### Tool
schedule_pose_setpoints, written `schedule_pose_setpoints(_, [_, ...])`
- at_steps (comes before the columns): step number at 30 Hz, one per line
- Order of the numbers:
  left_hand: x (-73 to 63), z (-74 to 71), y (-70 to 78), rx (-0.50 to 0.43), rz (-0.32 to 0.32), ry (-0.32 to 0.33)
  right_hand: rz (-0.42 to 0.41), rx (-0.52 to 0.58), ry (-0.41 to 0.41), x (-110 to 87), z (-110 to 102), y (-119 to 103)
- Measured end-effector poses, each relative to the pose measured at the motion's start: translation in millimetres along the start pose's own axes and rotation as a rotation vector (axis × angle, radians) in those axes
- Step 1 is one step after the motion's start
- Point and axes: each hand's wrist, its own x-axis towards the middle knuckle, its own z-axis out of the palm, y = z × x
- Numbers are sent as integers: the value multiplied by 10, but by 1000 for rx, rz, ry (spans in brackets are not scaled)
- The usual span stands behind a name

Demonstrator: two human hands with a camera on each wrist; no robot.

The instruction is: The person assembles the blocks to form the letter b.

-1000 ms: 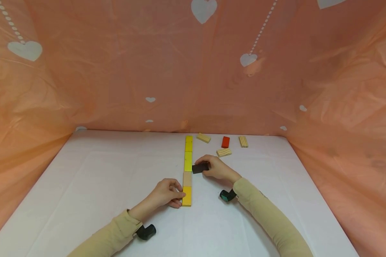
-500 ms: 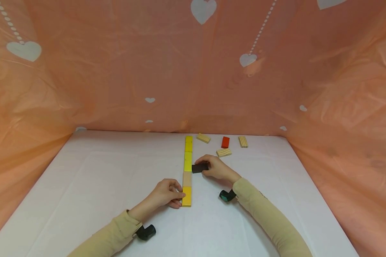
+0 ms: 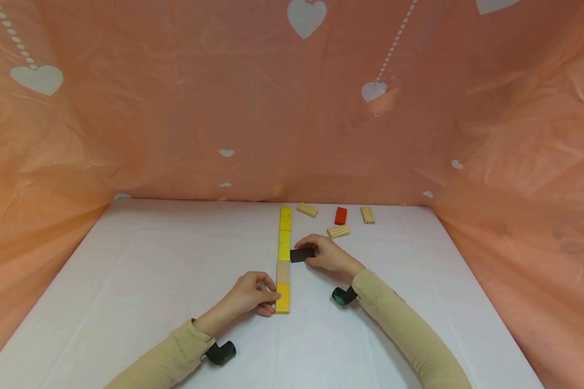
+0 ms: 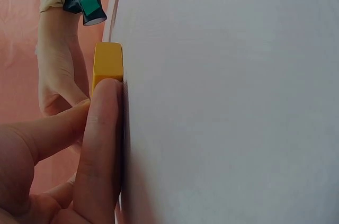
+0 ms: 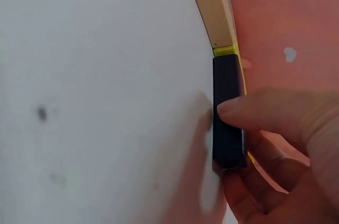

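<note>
A straight row of blocks runs away from me in the head view: an orange-yellow block [image 3: 283, 305] nearest, then a plain wooden block [image 3: 283, 272], then two bright yellow blocks [image 3: 284, 246]. My left hand [image 3: 253, 292] pinches the orange-yellow block from its left side, thumb tip on it and other fingers curled beside it. With thumb and fingers, my right hand [image 3: 328, 254] grips a black block [image 3: 300, 255]. This block lies crosswise, its left end against or very close to the row's right side, near the yellow-wooden joint. The right wrist view shows my thumb on the black block [image 5: 226, 81].
Behind my right hand lie a red block [image 3: 340, 216] and several striped wooden blocks [image 3: 338, 231], all loose on the white table [image 3: 175, 254]. An orange curtain with hearts [image 3: 253, 108] surrounds the table's back and sides. Each wrist wears a small black camera [image 3: 221, 353].
Both hands and the blocks hold practically the same places. The whole head view has shifted very slightly.
</note>
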Motion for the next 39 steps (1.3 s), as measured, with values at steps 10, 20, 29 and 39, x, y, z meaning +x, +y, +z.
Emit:
schedule_pose_setpoints(10, [-1,0,-3,-4,2,-2,-15,5,-6,6,-26,11])
schedule_pose_setpoints(20, [-3,5,-1,1,-6,6,-12,0,-11,4,-22,18])
schedule_pose_setpoints(29, [-7,6,15,5,-4,8,-2,0,-11,-3,-34,9])
schedule_pose_setpoints(39, [3,2,18,-1,1,0,-29,-15,-26,-23,-145,11])
